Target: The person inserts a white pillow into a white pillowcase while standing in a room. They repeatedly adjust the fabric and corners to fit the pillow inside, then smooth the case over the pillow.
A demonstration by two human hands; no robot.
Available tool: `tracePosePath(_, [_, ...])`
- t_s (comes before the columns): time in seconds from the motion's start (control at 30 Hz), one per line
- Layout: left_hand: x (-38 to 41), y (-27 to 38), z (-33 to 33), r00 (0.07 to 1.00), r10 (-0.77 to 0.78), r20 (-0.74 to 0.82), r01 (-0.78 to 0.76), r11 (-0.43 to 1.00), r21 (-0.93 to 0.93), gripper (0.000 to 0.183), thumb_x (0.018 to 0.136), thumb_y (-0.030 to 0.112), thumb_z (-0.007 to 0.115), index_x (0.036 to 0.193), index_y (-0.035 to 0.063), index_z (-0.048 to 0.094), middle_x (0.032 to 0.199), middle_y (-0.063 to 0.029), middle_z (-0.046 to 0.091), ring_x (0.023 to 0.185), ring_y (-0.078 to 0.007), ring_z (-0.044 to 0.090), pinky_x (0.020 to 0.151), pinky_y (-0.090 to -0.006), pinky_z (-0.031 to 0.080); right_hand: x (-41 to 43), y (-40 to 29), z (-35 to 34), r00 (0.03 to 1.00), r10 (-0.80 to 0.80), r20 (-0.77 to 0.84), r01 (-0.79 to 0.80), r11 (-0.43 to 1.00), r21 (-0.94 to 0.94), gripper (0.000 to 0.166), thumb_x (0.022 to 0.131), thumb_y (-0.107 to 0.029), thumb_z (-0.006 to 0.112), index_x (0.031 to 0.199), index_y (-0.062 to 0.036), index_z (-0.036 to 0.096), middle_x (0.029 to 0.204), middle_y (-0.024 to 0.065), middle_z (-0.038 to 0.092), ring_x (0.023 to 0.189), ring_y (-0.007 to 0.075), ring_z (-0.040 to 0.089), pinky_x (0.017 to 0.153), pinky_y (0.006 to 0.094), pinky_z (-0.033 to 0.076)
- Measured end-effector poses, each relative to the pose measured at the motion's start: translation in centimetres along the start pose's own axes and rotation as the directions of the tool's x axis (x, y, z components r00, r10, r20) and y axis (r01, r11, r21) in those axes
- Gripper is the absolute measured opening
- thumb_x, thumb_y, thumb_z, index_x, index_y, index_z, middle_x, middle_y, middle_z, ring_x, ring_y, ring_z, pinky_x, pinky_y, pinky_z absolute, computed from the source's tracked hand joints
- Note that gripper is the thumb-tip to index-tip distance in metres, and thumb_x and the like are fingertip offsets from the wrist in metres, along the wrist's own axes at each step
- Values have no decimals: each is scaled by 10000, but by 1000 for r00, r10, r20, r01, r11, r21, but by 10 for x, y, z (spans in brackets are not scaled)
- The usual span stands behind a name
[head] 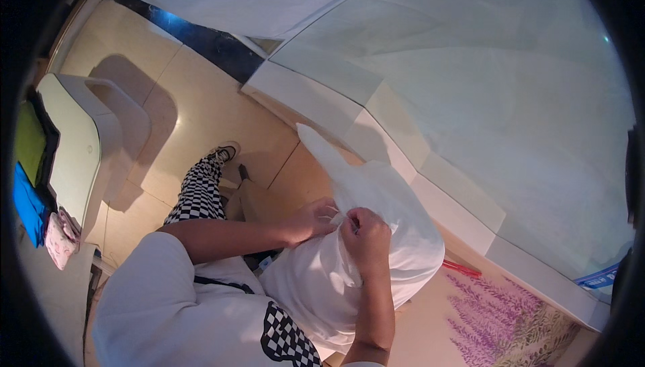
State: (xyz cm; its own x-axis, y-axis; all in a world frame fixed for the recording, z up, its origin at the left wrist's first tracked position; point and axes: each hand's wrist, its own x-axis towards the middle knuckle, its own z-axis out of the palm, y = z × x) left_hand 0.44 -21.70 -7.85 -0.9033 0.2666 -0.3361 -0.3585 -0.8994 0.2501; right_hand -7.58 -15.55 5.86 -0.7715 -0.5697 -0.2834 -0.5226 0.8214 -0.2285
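Note:
A bulky white bundle of thin, soft material (312, 276), a bag or cloth, lies in front of my body over the lap area. One narrow, slightly see-through end (322, 158) sticks up from it towards the glass. My left hand (317, 221) pinches the gathered material at the base of that end. Close beside it, my right hand (367, 238) is curled into a fist on the same gathered spot. Whatever the bundle contains or covers is hidden. Below my left forearm shows a leg in black-and-white checkered trousers (199, 193), ending in a dark shoe with pale laces (226, 153).
To the left stands a white table or stool (75, 140) bearing folded green cloth (29, 140), blue cloth (29, 206) and pink patterned cloth (61, 238). A large glass panel (478, 90) rises from a white ledge (448, 206). Near a lavender-printed surface (494, 311) lies a red object (462, 268).

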Motion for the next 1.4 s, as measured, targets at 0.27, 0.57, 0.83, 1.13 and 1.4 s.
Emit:
tracePosePath(0.27, [1,11,7,998,-59,21,59,998,-22,466,741,-25,645,1178,42,497,1148,-75,562,1044,-169,534,914,-321,423,-13,14,-3,998,-3,69,-33,861,507,121,735,60,570,840,13,605,840,158,603,723,259,588,637,291,464])
tracePosePath(0.57, [3,12,5,992,-123,12,122,988,95,415,732,35,681,1124,25,547,1094,-86,594,983,-177,571,880,-324,447,8,51,-21,988,-113,104,128,980,-155,318,654,-45,593,971,-38,601,1087,145,573,1058,302,512,864,409,429])
tracePosePath(0.83, [-3,18,4,986,-125,109,123,992,27,461,737,89,707,1161,40,533,1147,-83,569,1022,-169,550,902,-326,431,26,65,-19,942,135,307,-220,939,264,241,656,-127,616,837,29,582,740,158,630,676,302,607,650,328,479])
tracePosePath(1.13, [15,2,-40,900,367,236,-435,806,402,192,738,49,706,885,43,583,851,6,585,806,-92,546,747,-279,450,5,87,-8,939,343,5,-322,879,353,79,673,-18,571,736,27,554,581,20,522,529,70,442,488,236,388])
tracePosePath(1.4, [-21,15,-42,893,25,449,-430,341,836,197,786,105,600,968,41,560,884,-141,572,862,-290,548,764,-369,425,5,79,-4,907,414,77,-386,745,544,67,692,6,566,755,28,563,619,-4,547,554,42,473,506,198,396])
